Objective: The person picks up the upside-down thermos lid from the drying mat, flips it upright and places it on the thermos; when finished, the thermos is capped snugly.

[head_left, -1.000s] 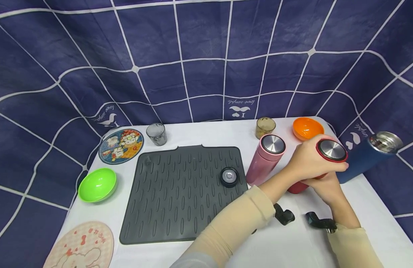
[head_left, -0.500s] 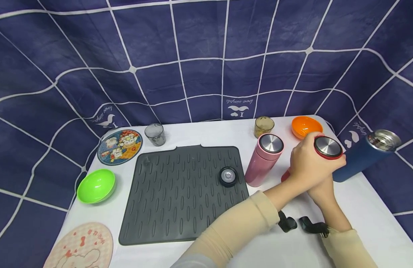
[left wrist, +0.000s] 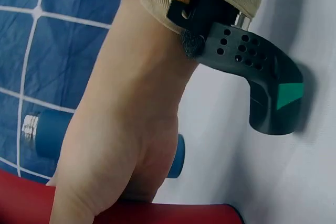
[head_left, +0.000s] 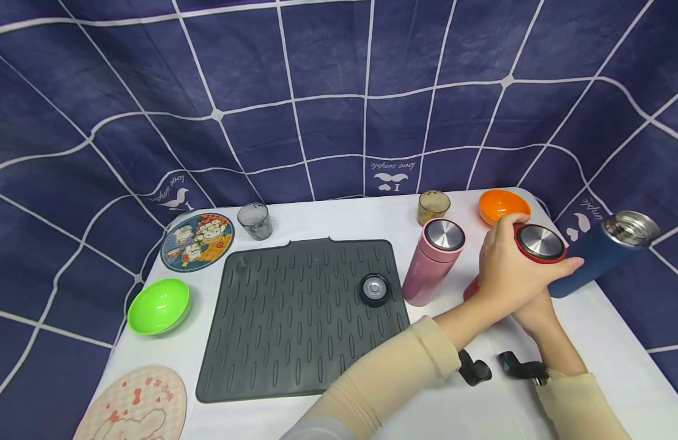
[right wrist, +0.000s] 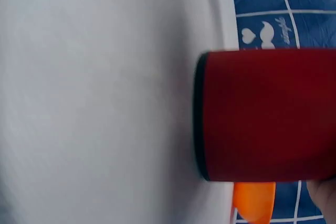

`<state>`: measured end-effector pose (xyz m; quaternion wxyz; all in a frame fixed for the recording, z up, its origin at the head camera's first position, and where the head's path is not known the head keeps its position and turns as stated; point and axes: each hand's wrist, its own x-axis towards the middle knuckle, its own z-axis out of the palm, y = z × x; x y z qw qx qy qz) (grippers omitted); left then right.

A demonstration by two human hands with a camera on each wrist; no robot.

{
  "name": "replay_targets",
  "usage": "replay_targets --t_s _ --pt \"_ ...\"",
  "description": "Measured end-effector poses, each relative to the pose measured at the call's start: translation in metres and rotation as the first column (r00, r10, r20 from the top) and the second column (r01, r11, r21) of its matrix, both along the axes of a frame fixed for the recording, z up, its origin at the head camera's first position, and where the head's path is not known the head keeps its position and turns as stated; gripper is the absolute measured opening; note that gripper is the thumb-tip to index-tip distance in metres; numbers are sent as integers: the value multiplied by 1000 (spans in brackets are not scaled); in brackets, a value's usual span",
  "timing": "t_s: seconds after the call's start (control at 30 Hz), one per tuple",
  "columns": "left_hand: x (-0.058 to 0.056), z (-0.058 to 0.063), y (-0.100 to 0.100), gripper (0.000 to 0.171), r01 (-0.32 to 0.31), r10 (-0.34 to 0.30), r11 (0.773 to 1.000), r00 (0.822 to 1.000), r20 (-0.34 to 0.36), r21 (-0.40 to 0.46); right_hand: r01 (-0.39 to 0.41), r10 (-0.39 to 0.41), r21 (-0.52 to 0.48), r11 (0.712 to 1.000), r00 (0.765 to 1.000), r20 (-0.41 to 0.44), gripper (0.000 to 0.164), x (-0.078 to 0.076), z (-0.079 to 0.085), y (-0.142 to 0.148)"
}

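Observation:
A red thermos flask (right wrist: 268, 116) with a shiny steel-topped lid (head_left: 541, 242) stands between both hands, tilted in the head view. My left hand (head_left: 506, 269) holds the flask around its lid, thumb stretched out to the right. Lower on the body my right hand (head_left: 535, 310) grips the same flask, partly hidden under the left one. In the left wrist view the right hand (left wrist: 118, 145) lies across the red flask (left wrist: 173, 213). Close by on the left is a pink thermos flask (head_left: 431, 266) with its lid on. Behind, to the right, stands a lidless blue flask (head_left: 597, 256).
A grey ridged mat (head_left: 294, 318) bears a black round cap (head_left: 374, 289). An orange bowl (head_left: 502, 206) and amber glass (head_left: 433, 208) stand at the back right. Leftward are a grey glass (head_left: 255, 220), patterned round mat (head_left: 198, 242), green bowl (head_left: 159, 305) and pink round mat (head_left: 135, 406).
Both hands and the red flask have shifted slightly left. My left hand has turned on the lid, its thumb now stretched outward, and it covers more of the right hand.

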<state>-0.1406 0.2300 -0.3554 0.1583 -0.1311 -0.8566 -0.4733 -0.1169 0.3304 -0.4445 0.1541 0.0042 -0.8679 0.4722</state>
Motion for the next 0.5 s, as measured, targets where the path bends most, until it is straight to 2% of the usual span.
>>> replay_targets --t_s 0.07,0.17,0.23,0.27,0.37,0.43,0.5 --pt "2 0 1 71 -37 36 999 998 -45 -13 19 -19 15 1000 1000 -9 57 1 0 -1" --pt "-2 1 -1 63 0 -3 999 998 -63 -47 7 -7 4 1000 1000 -25 55 -1 -1 -1" --pt "-6 2 -4 60 60 -62 997 997 -35 -55 -12 11 -24 1000 999 -31 53 -3 -2 0" --pt "-8 3 -6 59 95 -95 994 995 1 -47 -26 24 -40 999 999 -30 55 -4 -2 1" --pt "-12 6 -9 56 185 -181 982 977 108 -23 -67 64 -115 991 998 -26 62 -4 -3 2" --pt "-12 6 -10 56 200 -198 980 971 133 -7 -83 79 -167 983 996 -28 67 -4 -4 2" --pt "-8 5 -7 59 156 -153 988 983 98 -15 -61 58 -145 988 998 -30 61 -2 -5 1"
